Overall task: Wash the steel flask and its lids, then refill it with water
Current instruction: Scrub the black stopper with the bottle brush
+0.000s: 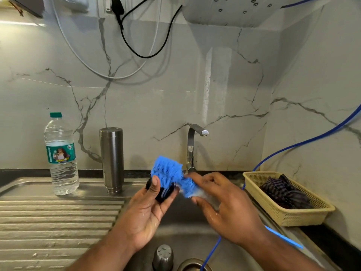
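Lid (164,195) partly behind blue brush (168,171)

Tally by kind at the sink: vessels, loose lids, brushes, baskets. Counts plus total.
Vessels: 2 (steel flask, plastic bottle)
Loose lids: 2 (black lid, steel cap)
Brushes: 1 (blue brush)
Baskets: 1 (beige basket)
Total: 6

left hand (148,212) and right hand (230,210) close together, fingers (207,180) curled
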Action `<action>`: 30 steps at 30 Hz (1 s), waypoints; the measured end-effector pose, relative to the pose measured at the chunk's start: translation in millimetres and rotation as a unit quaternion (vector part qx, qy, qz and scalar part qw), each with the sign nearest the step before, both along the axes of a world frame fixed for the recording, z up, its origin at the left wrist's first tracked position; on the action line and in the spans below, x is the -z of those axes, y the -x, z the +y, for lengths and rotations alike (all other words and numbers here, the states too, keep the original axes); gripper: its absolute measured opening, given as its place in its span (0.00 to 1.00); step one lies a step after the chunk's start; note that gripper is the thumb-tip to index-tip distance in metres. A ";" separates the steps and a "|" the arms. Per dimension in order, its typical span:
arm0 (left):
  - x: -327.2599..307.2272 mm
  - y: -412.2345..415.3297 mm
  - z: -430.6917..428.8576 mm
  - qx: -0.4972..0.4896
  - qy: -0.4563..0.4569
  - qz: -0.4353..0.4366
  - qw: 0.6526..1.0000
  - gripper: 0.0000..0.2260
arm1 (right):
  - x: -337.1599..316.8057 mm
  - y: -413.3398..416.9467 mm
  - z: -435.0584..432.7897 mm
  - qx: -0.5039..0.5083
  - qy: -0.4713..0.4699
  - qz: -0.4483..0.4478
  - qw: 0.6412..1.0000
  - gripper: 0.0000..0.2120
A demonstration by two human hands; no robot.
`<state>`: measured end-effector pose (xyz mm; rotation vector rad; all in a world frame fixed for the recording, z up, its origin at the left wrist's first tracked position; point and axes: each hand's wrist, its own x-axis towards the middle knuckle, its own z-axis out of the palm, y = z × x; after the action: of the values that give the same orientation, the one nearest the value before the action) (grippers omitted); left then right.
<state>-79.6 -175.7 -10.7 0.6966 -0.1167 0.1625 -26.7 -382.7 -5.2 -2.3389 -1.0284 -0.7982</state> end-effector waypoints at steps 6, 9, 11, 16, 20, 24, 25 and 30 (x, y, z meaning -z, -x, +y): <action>-1.8 -0.3 1.2 -0.007 0.010 0.005 1.000 0.23 | 0.2 -2.4 -2.9 0.021 0.016 -0.003 1.000 0.31; -2.3 -0.1 0.6 -0.001 0.008 -0.004 1.000 0.25 | -0.3 -3.1 -2.7 0.039 0.008 -0.011 0.999 0.31; -1.6 0.4 0.0 -0.002 0.004 -0.003 1.000 0.24 | 0.7 -3.4 -2.2 0.037 0.003 -0.006 0.999 0.31; 0.9 0.2 -1.7 -0.003 -0.009 0.000 1.000 0.21 | 1.0 -2.5 -1.1 0.019 0.000 0.000 1.000 0.33; 3.0 -1.0 -0.2 0.009 -0.002 0.005 1.000 0.25 | 3.4 -5.2 -2.6 0.031 -0.006 0.007 0.999 0.32; 4.6 -1.7 0.2 0.021 -0.003 -0.002 1.000 0.25 | 2.9 -4.9 -2.2 0.050 0.006 -0.007 0.999 0.31; 5.7 -2.4 1.2 0.026 -0.002 -0.004 1.000 0.26 | 3.6 -5.3 -2.1 0.052 0.006 -0.005 0.999 0.31; 8.7 -2.4 5.6 0.054 -0.012 -0.022 0.998 0.43 | 3.5 -4.4 -2.9 0.067 -0.006 -0.006 0.998 0.33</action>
<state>-77.2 -170.1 -19.4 0.7088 -0.1985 0.0730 -22.3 -385.6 -8.7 -2.4150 -0.8753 -0.8669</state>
